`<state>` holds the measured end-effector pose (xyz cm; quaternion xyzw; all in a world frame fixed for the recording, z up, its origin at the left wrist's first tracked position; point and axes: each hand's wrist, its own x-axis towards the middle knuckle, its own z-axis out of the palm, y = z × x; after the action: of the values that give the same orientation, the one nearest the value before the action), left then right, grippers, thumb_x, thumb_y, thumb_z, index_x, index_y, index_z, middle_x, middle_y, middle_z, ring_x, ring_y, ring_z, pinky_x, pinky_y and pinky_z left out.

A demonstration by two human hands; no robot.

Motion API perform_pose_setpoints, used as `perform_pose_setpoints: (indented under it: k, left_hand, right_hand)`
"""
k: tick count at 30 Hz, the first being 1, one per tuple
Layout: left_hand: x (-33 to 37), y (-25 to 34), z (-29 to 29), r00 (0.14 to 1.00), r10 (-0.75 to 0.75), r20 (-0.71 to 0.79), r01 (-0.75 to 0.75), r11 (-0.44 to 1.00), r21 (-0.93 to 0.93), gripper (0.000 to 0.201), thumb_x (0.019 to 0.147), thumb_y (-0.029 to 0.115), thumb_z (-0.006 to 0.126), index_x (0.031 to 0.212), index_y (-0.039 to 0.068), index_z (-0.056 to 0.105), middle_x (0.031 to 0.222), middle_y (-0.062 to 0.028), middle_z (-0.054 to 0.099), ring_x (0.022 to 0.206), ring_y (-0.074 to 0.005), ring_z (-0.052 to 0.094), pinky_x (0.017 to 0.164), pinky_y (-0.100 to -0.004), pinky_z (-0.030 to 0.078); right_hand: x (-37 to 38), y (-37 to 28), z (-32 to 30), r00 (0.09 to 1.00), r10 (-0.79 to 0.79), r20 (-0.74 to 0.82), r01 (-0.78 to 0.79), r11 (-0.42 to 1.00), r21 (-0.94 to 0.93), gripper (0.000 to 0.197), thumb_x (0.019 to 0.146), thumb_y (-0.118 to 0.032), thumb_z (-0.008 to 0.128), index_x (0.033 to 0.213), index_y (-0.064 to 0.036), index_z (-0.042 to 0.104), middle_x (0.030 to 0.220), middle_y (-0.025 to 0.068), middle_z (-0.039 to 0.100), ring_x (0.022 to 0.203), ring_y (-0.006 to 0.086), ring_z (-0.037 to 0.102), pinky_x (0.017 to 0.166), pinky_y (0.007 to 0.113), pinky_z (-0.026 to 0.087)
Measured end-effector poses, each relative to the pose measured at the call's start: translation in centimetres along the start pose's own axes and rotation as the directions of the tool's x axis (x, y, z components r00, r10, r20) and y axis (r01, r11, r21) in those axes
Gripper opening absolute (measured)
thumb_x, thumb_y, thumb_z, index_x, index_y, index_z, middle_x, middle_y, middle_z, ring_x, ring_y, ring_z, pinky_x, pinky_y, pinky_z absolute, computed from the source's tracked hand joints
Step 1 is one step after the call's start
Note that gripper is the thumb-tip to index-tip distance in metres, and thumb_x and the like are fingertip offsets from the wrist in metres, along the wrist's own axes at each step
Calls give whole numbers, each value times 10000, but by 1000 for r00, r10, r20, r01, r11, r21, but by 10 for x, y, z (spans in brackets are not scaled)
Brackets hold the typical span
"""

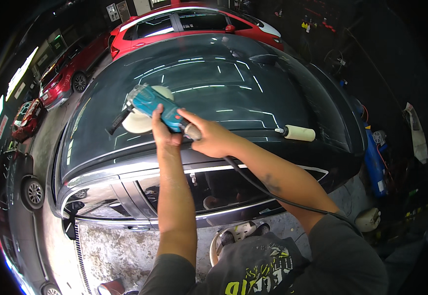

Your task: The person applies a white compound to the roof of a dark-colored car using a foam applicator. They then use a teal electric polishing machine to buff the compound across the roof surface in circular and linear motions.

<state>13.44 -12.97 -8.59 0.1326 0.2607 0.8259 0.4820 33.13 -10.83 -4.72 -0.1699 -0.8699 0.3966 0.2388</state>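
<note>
A teal car polisher (151, 102) rests with its round white pad (137, 123) on the glossy dark car roof (214, 113). My left hand (165, 129) is closed around the polisher's body from the near side. Farther back, my right hand (211, 136) wraps the polisher's rear end, where the cord (253, 179) leaves and runs along my right forearm. A black side handle (118, 122) sticks out from the polisher's head with neither hand on it. To the right of my hands, a pale bottle with a dark cap (300, 133) lies on its side on the roof.
The car's side windows (223, 189) face me below the roof edge. Beyond stands a red car (174, 24), with another red car (64, 73) at the far left. A dark car (19, 187) is parked at left. A blue cylinder (375, 164) stands at right.
</note>
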Motion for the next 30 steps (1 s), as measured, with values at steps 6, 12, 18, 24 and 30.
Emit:
perform_pose_setpoints:
  k: [6, 12, 18, 24, 30]
  left_hand:
    - [-30, -79, 36, 987, -158, 33, 158, 987, 8, 596, 986, 404, 748, 1373, -3, 548, 1093, -194, 680, 975, -373, 725, 899, -530, 633]
    - [-52, -153, 82, 924, -350, 153, 330, 933, 141, 581, 954, 387, 804, 1378, 69, 567, 1112, -126, 665, 984, -300, 706, 904, -486, 608]
    - [-62, -211, 119, 892, -440, 101, 435, 898, 68, 507, 919, 223, 846, 1329, 28, 621, 1100, -105, 685, 938, -248, 712, 789, -435, 628]
    - [-74, -221, 114, 885, -442, 145, 427, 896, 127, 440, 974, 254, 784, 1313, 36, 607, 1042, -120, 707, 891, -254, 735, 765, -402, 639]
    - [-96, -194, 103, 922, -379, 82, 375, 925, 59, 553, 952, 216, 823, 1388, 25, 541, 1117, -115, 684, 900, -245, 728, 762, -434, 648]
  right_hand:
    - [-89, -35, -44, 879, 458, 132, -464, 756, 463, 1121, 881, 85, 630, 1800, -352, 158, 1135, 116, 614, 690, 145, 659, 559, 325, 540]
    - [-161, -27, -58, 811, 580, -76, -448, 699, 558, 1100, 921, 67, 655, 1795, -362, 145, 1165, 97, 587, 619, 117, 601, 503, 285, 526]
    - [-197, -22, -84, 735, 638, -231, -464, 721, 515, 1059, 967, 5, 703, 1804, -269, 114, 1170, 82, 576, 611, 100, 587, 477, 261, 506]
    - [-206, -37, -69, 728, 625, -284, -550, 778, 302, 1098, 960, 6, 702, 1801, -268, 50, 1070, 82, 611, 592, 114, 588, 485, 288, 521]
    - [-204, -46, -55, 743, 628, -231, -584, 777, 237, 1083, 968, 38, 645, 1795, -282, 24, 1003, 71, 623, 597, 118, 597, 507, 294, 536]
